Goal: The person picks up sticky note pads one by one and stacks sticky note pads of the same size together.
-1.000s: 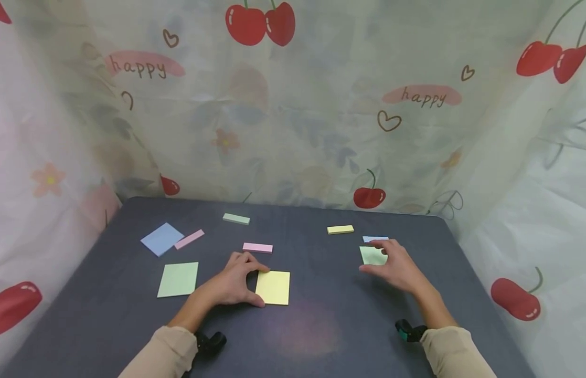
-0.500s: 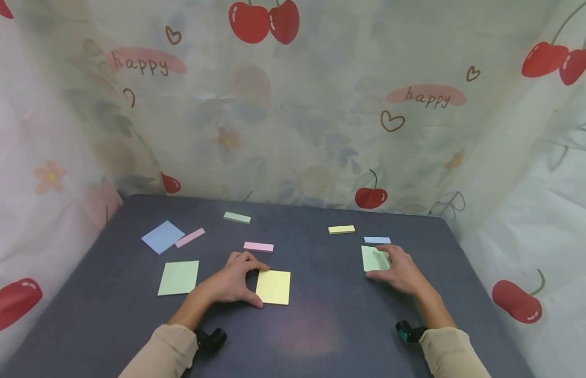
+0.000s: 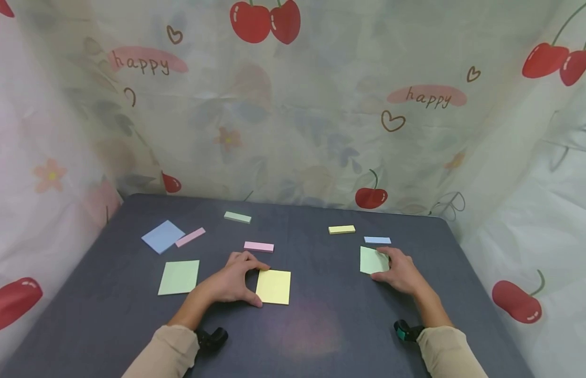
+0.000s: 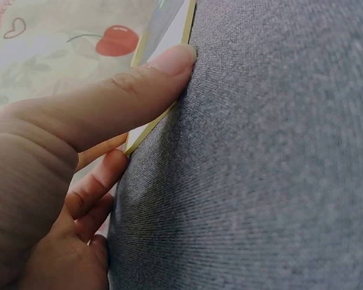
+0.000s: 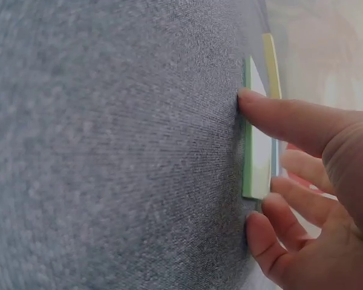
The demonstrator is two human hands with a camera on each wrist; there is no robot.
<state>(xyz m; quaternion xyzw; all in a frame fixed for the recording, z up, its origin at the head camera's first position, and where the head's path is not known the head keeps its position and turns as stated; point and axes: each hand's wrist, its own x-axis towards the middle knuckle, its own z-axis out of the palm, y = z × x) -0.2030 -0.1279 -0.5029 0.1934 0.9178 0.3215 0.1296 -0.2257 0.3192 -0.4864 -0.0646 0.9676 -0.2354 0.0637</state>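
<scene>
My left hand point(image 3: 228, 283) spans a square yellow sticky note pad point(image 3: 276, 287) near the middle of the table, thumb on its near edge and index finger on its far edge. In the left wrist view the thumb point(image 4: 139, 90) lies along the thin yellow edge of the pad. On the right side, my right hand point(image 3: 400, 270) holds a smaller-looking pale green sticky note pad point(image 3: 371, 260) between thumb and fingers, covering its right part. The right wrist view shows the thumb point(image 5: 290, 118) at this pad's green edge, close over the cloth.
A blue pad point(image 3: 163, 236) touches a pink strip point(image 3: 190, 237) at the left, behind another green pad point(image 3: 178, 277). Farther back lie a green strip point(image 3: 237, 217), a pink strip point(image 3: 258, 247), a yellow strip point(image 3: 341, 229) and a blue strip point(image 3: 377, 240). A printed curtain point(image 3: 302, 147) surrounds the dark table.
My right hand has come down toward me, off the blue strip, and closed on the green pad's edges; the pad has turned slightly. My left hand stays at the yellow pad.
</scene>
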